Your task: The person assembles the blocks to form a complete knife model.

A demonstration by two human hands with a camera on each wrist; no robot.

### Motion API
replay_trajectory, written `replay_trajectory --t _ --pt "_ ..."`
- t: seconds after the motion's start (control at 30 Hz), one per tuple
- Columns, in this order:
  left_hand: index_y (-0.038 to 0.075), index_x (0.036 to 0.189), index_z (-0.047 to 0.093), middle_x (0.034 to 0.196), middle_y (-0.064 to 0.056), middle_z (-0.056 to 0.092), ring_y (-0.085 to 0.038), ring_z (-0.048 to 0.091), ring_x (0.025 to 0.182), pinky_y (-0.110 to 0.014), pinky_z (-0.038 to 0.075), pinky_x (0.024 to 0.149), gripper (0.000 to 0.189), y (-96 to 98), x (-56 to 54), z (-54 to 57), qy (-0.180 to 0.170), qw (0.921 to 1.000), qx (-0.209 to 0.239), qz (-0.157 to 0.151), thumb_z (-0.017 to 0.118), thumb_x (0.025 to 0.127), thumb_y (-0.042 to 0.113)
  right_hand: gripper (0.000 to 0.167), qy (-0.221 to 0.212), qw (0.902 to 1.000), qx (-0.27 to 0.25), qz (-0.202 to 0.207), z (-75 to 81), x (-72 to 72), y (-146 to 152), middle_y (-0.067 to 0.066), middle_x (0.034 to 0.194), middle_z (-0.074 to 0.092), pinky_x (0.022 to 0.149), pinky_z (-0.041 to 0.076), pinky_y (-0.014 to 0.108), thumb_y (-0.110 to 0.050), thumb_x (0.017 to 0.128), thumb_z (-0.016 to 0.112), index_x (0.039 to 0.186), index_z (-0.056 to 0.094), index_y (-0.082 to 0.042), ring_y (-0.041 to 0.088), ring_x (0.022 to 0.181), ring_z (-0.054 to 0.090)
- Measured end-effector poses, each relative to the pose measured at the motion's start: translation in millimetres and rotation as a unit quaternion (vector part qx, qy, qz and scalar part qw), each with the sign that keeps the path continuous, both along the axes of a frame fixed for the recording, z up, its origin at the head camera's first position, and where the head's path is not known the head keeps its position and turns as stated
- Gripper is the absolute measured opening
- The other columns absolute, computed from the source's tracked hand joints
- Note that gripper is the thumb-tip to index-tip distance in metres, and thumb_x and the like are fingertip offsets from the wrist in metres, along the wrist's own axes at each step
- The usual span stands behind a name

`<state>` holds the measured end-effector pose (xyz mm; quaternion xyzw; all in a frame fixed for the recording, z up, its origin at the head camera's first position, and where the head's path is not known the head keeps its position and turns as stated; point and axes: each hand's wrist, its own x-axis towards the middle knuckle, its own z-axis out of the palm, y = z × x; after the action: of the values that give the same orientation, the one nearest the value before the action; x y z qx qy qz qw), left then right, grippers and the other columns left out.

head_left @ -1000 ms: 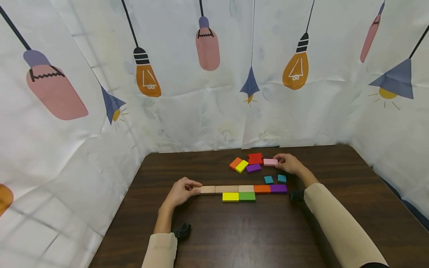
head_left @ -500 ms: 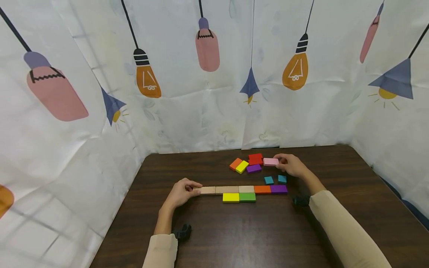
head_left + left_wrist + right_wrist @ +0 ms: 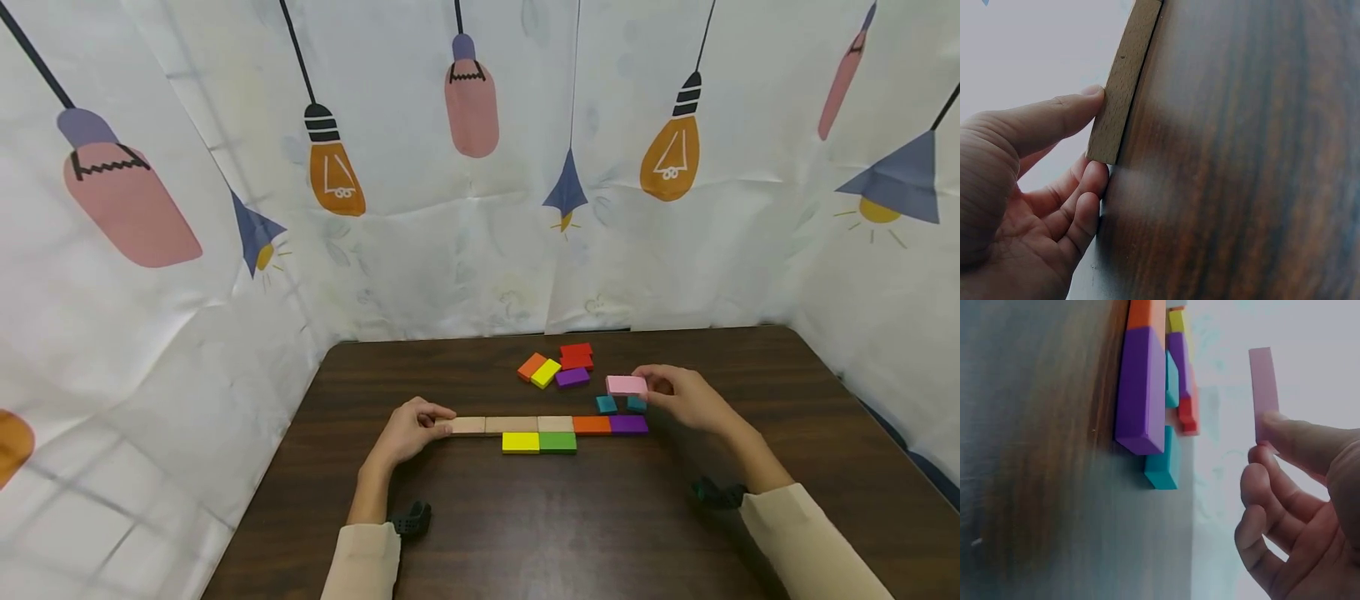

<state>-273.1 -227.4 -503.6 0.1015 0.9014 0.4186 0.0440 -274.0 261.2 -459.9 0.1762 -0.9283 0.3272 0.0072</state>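
Note:
My right hand [image 3: 678,397] pinches a pink block [image 3: 626,385] by its right end. In the right wrist view the pink block [image 3: 1264,394] is up off the table, thumb on one face. Below it in the head view lie two teal blocks [image 3: 606,405]. My left hand [image 3: 411,429] holds the left end of a row of blocks. There its thumb lies on a plain wooden block [image 3: 1124,87] and its fingertips are at the block's end. To the right, the row runs on through more wooden blocks [image 3: 512,425], an orange block [image 3: 592,425] and a purple block [image 3: 628,425].
A yellow block [image 3: 521,442] and a green block [image 3: 557,442] lie along the near side of the row. Farther back are red blocks [image 3: 577,357], another purple block [image 3: 573,377], and an orange and yellow pair [image 3: 546,373]. A printed curtain [image 3: 465,250] hangs behind the table [image 3: 540,525].
My right hand has lifted the pink block away from beside the red blocks and brought it right and nearer, over the teal blocks. My left hand stays at the row's end.

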Motion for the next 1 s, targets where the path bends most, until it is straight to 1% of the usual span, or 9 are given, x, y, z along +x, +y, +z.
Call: replay_trajectory --t 0.17,0.23,0.33,0.4,0.57,0.63,0.77,1.0 --pt "0.023 0.106 0.081 0.097 -0.002 0.060 -0.017 0.052 0.082 -0.033 0.045 0.073 0.016 1.8 -1.7 0.0 0.002 1.0000 0.005 0.002 0.080 0.090 0.022 0.028 -0.001 0.9999 -0.009 0.007 2.6 23.3 2 -0.002 0.090 0.062 0.065 0.045 0.024 -0.019 0.098 0.071 0.126 0.068 -0.013 0.009 0.076 0.053" --pt "0.023 0.106 0.081 0.097 -0.002 0.060 -0.017 0.052 0.082 -0.032 0.044 0.072 0.015 1.8 -1.6 -0.6 -0.001 1.0000 0.007 0.005 0.080 0.090 0.022 0.031 -0.005 0.9998 -0.014 0.014 1.4 31.0 0 -0.002 0.091 0.062 0.066 0.046 0.023 -0.020 0.098 0.071 0.127 0.067 -0.011 0.007 0.076 0.054" --pt "0.023 0.105 0.081 0.097 -0.002 0.060 -0.017 0.052 0.082 -0.032 0.044 0.072 0.015 1.3 -1.4 -1.5 -0.006 0.9999 0.011 0.006 0.080 0.090 0.022 0.034 -0.012 0.9993 -0.026 0.025 -2.2 40.7 -4 -0.002 0.091 0.062 0.064 0.046 0.023 -0.019 0.097 0.072 0.129 0.067 -0.008 0.005 0.075 0.053" --pt "0.024 0.105 0.081 0.097 -0.002 0.060 -0.017 0.052 0.083 -0.033 0.045 0.073 0.015 0.9 -1.0 -1.4 -0.006 0.9999 0.010 0.003 0.080 0.090 0.022 0.034 -0.012 0.9990 -0.026 0.033 -5.4 45.1 -8 -0.003 0.090 0.062 0.064 0.045 0.023 -0.020 0.097 0.072 0.128 0.067 -0.008 0.004 0.074 0.052" --pt "0.025 0.106 0.081 0.097 -0.002 0.061 -0.018 0.053 0.083 -0.034 0.045 0.073 0.015 1.1 -0.7 0.1 -0.005 1.0000 0.007 0.002 0.080 0.090 0.022 0.027 -0.014 0.9987 -0.018 0.046 -13.9 47.9 -18 -0.006 0.086 0.059 0.063 0.044 0.022 -0.023 0.097 0.073 0.123 0.069 -0.015 0.003 0.072 0.050" --pt "0.025 0.105 0.081 0.097 -0.001 0.061 -0.017 0.053 0.083 -0.033 0.045 0.073 0.015 1.4 0.1 0.7 -0.004 1.0000 0.004 0.004 0.080 0.090 0.022 0.026 -0.019 0.9985 -0.015 0.049 -16.6 47.5 -22 -0.006 0.085 0.058 0.062 0.043 0.022 -0.023 0.097 0.073 0.121 0.070 -0.015 0.003 0.072 0.049" --pt "0.024 0.105 0.081 0.097 -0.001 0.061 -0.017 0.052 0.082 -0.033 0.045 0.073 0.016 1.6 0.6 0.7 -0.003 1.0000 0.002 0.004 0.080 0.090 0.021 0.028 -0.028 0.9981 -0.005 0.054 -20.5 46.8 -28 -0.006 0.085 0.057 0.062 0.042 0.022 -0.022 0.096 0.074 0.121 0.070 -0.012 0.003 0.071 0.048" --pt "0.024 0.106 0.081 0.097 -0.002 0.061 -0.018 0.053 0.082 -0.034 0.045 0.073 0.016 0.5 -0.1 -0.1 0.000 1.0000 0.000 -0.001 0.080 0.090 0.022 0.034 -0.044 0.9965 0.015 0.070 -23.8 46.6 -35 -0.006 0.085 0.058 0.062 0.044 0.023 -0.021 0.096 0.073 0.126 0.069 -0.007 0.002 0.069 0.048"
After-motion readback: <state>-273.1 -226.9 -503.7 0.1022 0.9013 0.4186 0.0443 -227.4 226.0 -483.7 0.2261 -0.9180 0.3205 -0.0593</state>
